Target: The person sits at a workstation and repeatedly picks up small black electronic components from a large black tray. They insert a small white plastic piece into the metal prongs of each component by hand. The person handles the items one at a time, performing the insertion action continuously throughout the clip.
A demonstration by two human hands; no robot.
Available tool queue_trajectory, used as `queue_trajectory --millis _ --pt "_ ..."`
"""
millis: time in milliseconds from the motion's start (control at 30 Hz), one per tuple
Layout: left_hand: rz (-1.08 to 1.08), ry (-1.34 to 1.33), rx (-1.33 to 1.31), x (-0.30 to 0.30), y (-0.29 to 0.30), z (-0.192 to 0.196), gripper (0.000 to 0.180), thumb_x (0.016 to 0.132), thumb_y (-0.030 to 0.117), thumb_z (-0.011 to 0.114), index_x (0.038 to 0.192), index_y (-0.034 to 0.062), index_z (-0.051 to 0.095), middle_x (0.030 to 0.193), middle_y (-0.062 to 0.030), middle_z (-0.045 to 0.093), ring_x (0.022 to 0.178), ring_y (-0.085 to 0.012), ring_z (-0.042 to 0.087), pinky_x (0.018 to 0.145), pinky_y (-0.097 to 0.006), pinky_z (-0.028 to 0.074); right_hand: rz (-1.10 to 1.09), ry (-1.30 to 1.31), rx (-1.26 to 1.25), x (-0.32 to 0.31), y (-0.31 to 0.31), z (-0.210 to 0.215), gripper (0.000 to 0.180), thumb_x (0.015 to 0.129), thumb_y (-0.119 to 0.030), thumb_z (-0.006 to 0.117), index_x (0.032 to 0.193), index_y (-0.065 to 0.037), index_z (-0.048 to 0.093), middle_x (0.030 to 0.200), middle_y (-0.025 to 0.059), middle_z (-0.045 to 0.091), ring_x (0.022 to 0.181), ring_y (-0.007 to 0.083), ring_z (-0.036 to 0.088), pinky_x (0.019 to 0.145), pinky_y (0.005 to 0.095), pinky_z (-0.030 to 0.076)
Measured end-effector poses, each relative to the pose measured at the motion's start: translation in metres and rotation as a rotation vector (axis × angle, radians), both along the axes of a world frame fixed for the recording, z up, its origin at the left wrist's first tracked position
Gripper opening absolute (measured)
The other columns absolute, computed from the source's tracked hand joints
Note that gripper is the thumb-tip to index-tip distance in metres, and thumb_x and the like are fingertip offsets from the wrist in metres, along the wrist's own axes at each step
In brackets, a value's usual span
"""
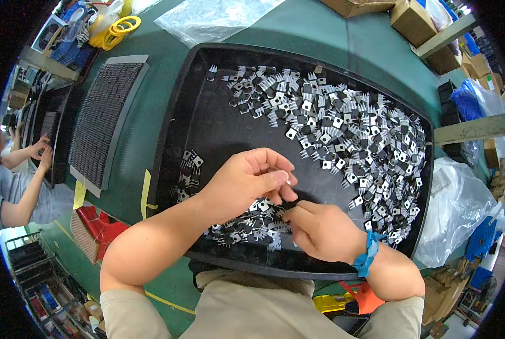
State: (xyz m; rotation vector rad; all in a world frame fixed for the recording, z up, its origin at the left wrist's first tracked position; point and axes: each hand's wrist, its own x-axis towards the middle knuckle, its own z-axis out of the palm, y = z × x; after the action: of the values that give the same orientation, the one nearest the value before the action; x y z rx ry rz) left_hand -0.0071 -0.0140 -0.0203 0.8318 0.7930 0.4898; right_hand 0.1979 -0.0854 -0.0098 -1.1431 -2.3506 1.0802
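Note:
A large black tray [176, 121] in front of me holds many small power transistors [337, 121], black bodies with silver tabs and legs. My left hand [255, 178] hovers over the tray's near middle, fingers curled and the thumb closed toward them; a small pale bit shows at the thumb tip, too small to name. Just right of it and nearer to me, my right hand [328, 229] is closed in a pinch, with a blue band around its wrist. Something dark shows between both hands' fingertips. Beneath them lies a smaller heap of transistors [252, 226].
Left of the tray, a grey board [103, 121] carries dense rows of dark parts. A co-worker's hands [40, 151] work at a black tray farther left. Plastic sheets [455, 209] lie at right and at the back. Yellow tape rolls [119, 31] and cardboard boxes [413, 22] stand behind.

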Motion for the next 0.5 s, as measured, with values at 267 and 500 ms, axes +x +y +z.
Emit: queue_trajectory --millis 267,500 --pt "-0.085 0.034 0.076 0.003 -0.004 0.003 0.017 0.093 0.002 0.055 0.109 -0.0014 0.057 0.09 -0.0078 0.065 0.079 -0.0151 0.066 0.066 -0.026 0.051 -0.519 0.315 0.073 0.002 0.004 0.013 0.017 0.081 0.003 0.063 0.098 -0.002 0.062 0.074 0.0103 0.059 0.058 0.019 0.056 0.055 0.0294 0.045" --pt "-0.119 -0.003 0.09 0.004 -0.006 0.003 0.018 0.093 0.002 0.054 0.111 -0.0024 0.056 0.09 -0.0082 0.064 0.08 -0.0149 0.065 0.068 -0.026 0.051 -0.548 0.275 0.123 -0.004 0.001 0.01 0.021 0.079 0.002 0.068 0.098 -0.002 0.061 0.077 0.0109 0.061 0.06 0.0181 0.059 0.054 0.0284 0.046"
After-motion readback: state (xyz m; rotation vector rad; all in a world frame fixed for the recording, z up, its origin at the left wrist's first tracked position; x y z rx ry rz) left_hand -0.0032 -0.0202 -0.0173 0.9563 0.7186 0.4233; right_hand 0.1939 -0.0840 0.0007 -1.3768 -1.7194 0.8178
